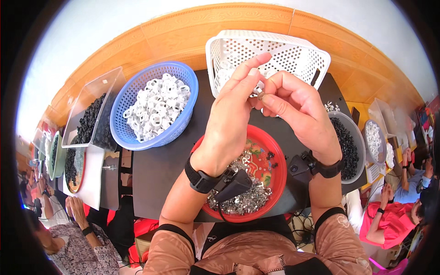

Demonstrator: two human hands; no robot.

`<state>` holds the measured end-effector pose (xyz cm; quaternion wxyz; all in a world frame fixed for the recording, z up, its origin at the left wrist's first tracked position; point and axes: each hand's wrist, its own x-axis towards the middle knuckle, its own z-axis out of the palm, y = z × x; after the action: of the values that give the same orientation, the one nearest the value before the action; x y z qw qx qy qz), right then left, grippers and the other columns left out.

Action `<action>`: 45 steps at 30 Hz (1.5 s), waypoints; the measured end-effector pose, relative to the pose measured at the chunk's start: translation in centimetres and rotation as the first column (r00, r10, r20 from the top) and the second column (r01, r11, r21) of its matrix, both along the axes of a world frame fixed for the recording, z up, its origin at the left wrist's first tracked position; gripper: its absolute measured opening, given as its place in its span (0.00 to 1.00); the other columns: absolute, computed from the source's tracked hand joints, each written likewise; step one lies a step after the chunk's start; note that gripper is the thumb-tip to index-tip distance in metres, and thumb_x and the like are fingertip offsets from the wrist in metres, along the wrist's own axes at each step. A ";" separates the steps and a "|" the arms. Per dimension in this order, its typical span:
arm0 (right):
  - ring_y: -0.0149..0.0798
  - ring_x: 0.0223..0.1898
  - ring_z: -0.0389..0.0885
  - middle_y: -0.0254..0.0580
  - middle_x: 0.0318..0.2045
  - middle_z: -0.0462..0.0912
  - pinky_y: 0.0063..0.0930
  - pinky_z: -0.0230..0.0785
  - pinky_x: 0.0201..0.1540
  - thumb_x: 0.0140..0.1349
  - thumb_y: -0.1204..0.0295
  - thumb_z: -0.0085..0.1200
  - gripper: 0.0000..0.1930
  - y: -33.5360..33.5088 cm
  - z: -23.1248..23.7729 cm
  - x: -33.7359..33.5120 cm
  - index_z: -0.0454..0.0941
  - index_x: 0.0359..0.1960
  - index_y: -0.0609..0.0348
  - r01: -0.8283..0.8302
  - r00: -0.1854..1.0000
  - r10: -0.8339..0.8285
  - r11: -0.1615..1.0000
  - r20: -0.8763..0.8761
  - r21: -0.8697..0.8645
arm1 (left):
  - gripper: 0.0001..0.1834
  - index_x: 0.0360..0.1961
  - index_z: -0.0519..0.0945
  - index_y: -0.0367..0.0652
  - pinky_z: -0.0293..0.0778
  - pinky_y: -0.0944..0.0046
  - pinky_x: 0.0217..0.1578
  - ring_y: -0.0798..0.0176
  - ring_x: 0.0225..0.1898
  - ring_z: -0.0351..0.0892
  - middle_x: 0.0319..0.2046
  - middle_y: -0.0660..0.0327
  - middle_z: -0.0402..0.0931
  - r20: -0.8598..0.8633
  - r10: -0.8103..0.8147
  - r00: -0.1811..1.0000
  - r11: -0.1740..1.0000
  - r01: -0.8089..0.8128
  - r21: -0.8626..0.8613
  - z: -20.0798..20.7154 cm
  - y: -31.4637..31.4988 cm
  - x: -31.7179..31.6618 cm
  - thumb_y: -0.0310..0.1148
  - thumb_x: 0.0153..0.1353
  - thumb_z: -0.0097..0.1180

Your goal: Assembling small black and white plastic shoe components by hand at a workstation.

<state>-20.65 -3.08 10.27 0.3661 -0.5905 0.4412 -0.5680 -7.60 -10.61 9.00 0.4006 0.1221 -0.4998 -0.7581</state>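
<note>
My left hand [230, 112] and my right hand [300, 105] meet above the table, in front of the white basket. Between their fingertips is a small white plastic part [258, 87], mostly covered by the fingers. My right thumb and index finger pinch a tiny metal-looking piece against it. The left index finger stretches upward while its thumb presses near the part. Below my hands lies a red round tray [281, 178], holding many small metal pieces [245, 201] and a few black bits. Each wrist carries a black strap with a small device.
A blue basket [121, 137] of white plastic parts stands at the left. The white perforated basket [316, 59] sits at the back. Clear bin [106, 82] and grey bowl [362, 158] hold black parts. People work on both sides; cables hang below the table edge.
</note>
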 end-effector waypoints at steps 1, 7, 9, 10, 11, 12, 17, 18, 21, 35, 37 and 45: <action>0.24 0.35 0.72 0.31 0.33 0.74 0.20 0.69 0.42 0.67 0.76 0.50 0.04 0.0 0.0 0.0 0.71 0.35 0.62 -0.002 1.000 0.002 1.000 -0.012 -0.002 | 0.23 0.60 0.70 0.37 0.65 0.67 0.43 0.70 0.41 0.69 0.42 0.64 0.73 -0.029 -0.030 0.999 0.999 0.031 0.027 -0.1 -0.3 -0.1 0.42 0.70 0.45; 0.23 0.36 0.73 0.31 0.32 0.75 0.19 0.69 0.40 0.67 0.76 0.50 0.03 -0.1 -0.1 0.0 0.71 0.35 0.62 0.059 0.995 -0.061 0.998 -0.084 -0.027 | 0.20 0.57 0.71 0.36 0.67 0.63 0.48 0.66 0.46 0.72 0.45 0.60 0.75 -0.087 0.051 0.995 0.976 -0.031 0.216 -1.1 -0.5 -0.8 0.37 0.70 0.46; 0.23 0.35 0.73 0.31 0.31 0.75 0.18 0.68 0.39 0.67 0.76 0.50 0.03 0.0 0.5 0.3 0.72 0.35 0.62 0.084 0.993 -0.087 0.996 -0.082 -0.035 | 0.19 0.56 0.71 0.36 0.67 0.62 0.49 0.65 0.48 0.73 0.46 0.59 0.76 -0.103 0.074 0.992 0.973 -0.049 0.228 -1.1 -0.9 -0.5 0.37 0.70 0.46; 0.22 0.35 0.73 0.30 0.31 0.76 0.18 0.68 0.38 0.67 0.75 0.50 0.04 0.1 0.6 0.3 0.72 0.35 0.62 0.119 0.989 -0.122 0.992 -0.085 -0.037 | 0.20 0.57 0.70 0.35 0.67 0.61 0.51 0.65 0.48 0.72 0.48 0.58 0.75 -0.107 0.052 0.993 0.984 -0.033 0.173 -1.2 -1.1 -0.5 0.36 0.70 0.45; 0.22 0.35 0.73 0.30 0.31 0.76 0.18 0.68 0.38 0.67 0.75 0.50 0.04 0.0 0.4 0.2 0.72 0.35 0.62 0.122 0.989 -0.124 0.992 -0.086 -0.035 | 0.20 0.58 0.70 0.34 0.67 0.61 0.53 0.64 0.49 0.72 0.50 0.56 0.75 -0.110 0.030 0.994 0.993 -0.017 0.119 -1.2 -1.1 -0.6 0.35 0.70 0.45; 0.22 0.34 0.73 0.30 0.30 0.76 0.18 0.67 0.37 0.66 0.76 0.51 0.03 -0.1 0.0 0.2 0.72 0.35 0.62 0.164 0.982 -0.169 0.985 -0.090 -0.060 | 0.20 0.58 0.70 0.34 0.67 0.61 0.53 0.64 0.49 0.72 0.50 0.56 0.75 -0.110 0.028 0.994 0.993 -0.014 0.120 -1.0 -1.0 -0.7 0.35 0.70 0.45; 0.22 0.32 0.72 0.30 0.30 0.75 0.17 0.65 0.34 0.65 0.77 0.51 0.02 -0.3 -0.3 0.4 0.72 0.35 0.62 0.229 0.961 -0.244 0.966 -0.130 -0.117 | 0.24 0.64 0.64 0.33 0.65 0.62 0.56 0.63 0.52 0.71 0.55 0.51 0.72 -0.094 0.082 0.992 0.996 -0.079 0.038 -0.5 -0.6 -0.7 0.33 0.69 0.42; 0.22 0.31 0.72 0.30 0.30 0.75 0.17 0.65 0.34 0.65 0.77 0.51 0.02 -0.2 -0.3 0.4 0.72 0.35 0.62 0.234 0.960 -0.247 0.966 -0.128 -0.109 | 0.24 0.64 0.64 0.33 0.65 0.62 0.56 0.63 0.52 0.71 0.55 0.51 0.72 -0.093 0.081 0.992 0.996 -0.078 0.039 -0.5 -0.6 -0.7 0.33 0.69 0.42; 0.21 0.31 0.71 0.30 0.30 0.74 0.17 0.64 0.33 0.64 0.77 0.51 0.02 -0.3 -0.3 0.5 0.72 0.35 0.62 0.221 0.966 -0.233 0.969 -0.113 -0.111 | 0.24 0.63 0.63 0.33 0.65 0.62 0.55 0.63 0.52 0.71 0.53 0.51 0.73 -0.126 0.119 0.985 0.992 -0.112 0.056 -0.5 -0.5 -0.7 0.32 0.69 0.45; 0.19 0.27 0.67 0.26 0.27 0.73 0.16 0.62 0.29 0.65 0.76 0.52 0.03 -0.3 0.1 -1.0 0.72 0.36 0.62 0.237 0.966 -0.247 0.964 -0.077 -0.120 | 0.17 0.54 0.72 0.32 0.71 0.64 0.55 0.63 0.48 0.77 0.47 0.56 0.77 -0.248 0.026 0.968 0.979 0.026 0.204 -0.2 -1.3 -0.6 0.33 0.69 0.51; 0.18 0.26 0.67 0.26 0.26 0.73 0.15 0.61 0.28 0.65 0.76 0.53 0.03 -0.3 0.0 -1.1 0.72 0.35 0.62 0.285 0.948 -0.302 0.947 -0.104 -0.149 | 0.17 0.53 0.73 0.32 0.70 0.64 0.55 0.63 0.48 0.77 0.47 0.56 0.77 -0.240 0.014 0.971 0.979 0.036 0.201 -0.2 -1.3 -0.7 0.33 0.69 0.50; 0.28 0.25 0.72 0.36 0.28 0.77 0.22 0.67 0.29 0.62 0.77 0.54 0.04 -0.5 -0.1 -0.7 0.72 0.34 0.63 0.403 0.826 -0.492 0.856 -0.273 -0.324 | 0.20 0.57 0.69 0.28 0.71 0.62 0.59 0.62 0.55 0.74 0.54 0.52 0.73 -0.165 -0.078 0.983 0.979 0.106 0.171 -0.6 -1.4 -0.7 0.33 0.71 0.45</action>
<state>-21.37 -3.54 10.21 0.0598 -0.6015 0.5495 -0.5767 -8.29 -12.04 8.42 0.3908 0.0741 -0.4013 -0.8251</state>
